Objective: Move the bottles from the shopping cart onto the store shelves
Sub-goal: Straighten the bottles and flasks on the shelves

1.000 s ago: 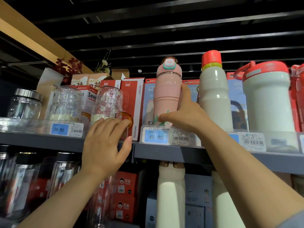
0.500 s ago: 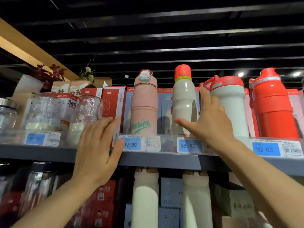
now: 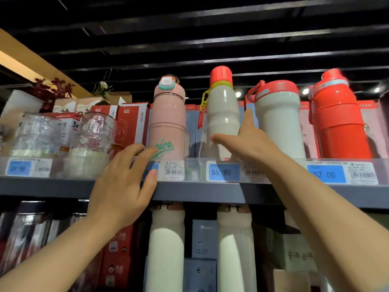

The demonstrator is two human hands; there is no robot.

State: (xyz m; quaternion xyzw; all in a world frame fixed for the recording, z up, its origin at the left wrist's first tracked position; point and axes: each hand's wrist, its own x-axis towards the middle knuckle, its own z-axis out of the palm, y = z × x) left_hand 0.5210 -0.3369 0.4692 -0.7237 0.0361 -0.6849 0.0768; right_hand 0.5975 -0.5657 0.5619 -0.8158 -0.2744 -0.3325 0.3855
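Head view
Shelf (image 3: pixel 200 191): grey, 4 bottles upright.
Pink bottle (image 3: pixel 167 121): 12 o'clock of left hand.
White bottle (image 3: pixel 222 114): red cap, just right of pink.
Left hand (image 3: pixel 124 182): fingers spread wide, holding nothing, thumb on shelf edge.
Right hand (image 3: pixel 248 140): wide, fingers straight against white bottle's lower body.
Red bottle (image 3: pixel 336 119): 3 o'clock end.

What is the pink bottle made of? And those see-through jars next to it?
The pink bottle looks like painted metal or hard plastic with a matte finish: its skin shows only a soft, dull sheen, so the look leaves it open. The see-through jars look like glass, or maybe clear plastic: you can see the red boxes through them, and their bumpy walls sparkle with sharp highlights.
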